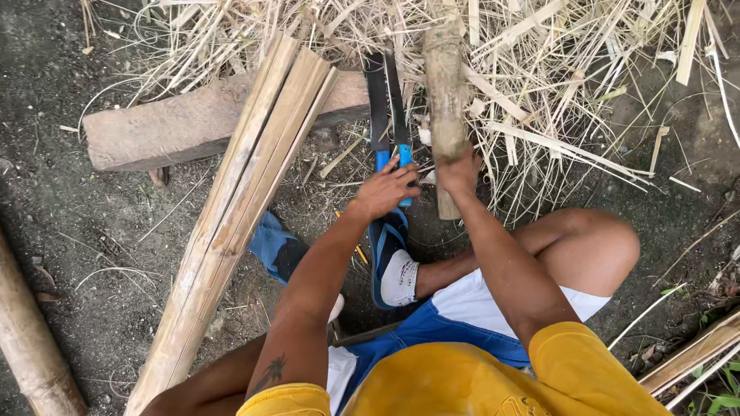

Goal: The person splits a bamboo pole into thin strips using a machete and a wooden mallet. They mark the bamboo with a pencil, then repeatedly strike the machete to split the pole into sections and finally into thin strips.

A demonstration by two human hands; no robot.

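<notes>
left hand (385,189) curled shut, right hand (459,171) gripping

Dark dirt ground (92,231) — wooden block (177,127), split bamboo slats (239,200), straw-coloured shavings (539,69), bamboo pole (27,339)

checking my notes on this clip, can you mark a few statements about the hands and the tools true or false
1. The left hand grips the blue handle of a dark-bladed knife. True.
2. The right hand holds a round wooden log. True.
3. The split pale bamboo slats lie to the right of the log. False: they lie to its left, propped on a flat wooden block.
4. The person wears red sandals. False: the visible sandal is blue.
</notes>
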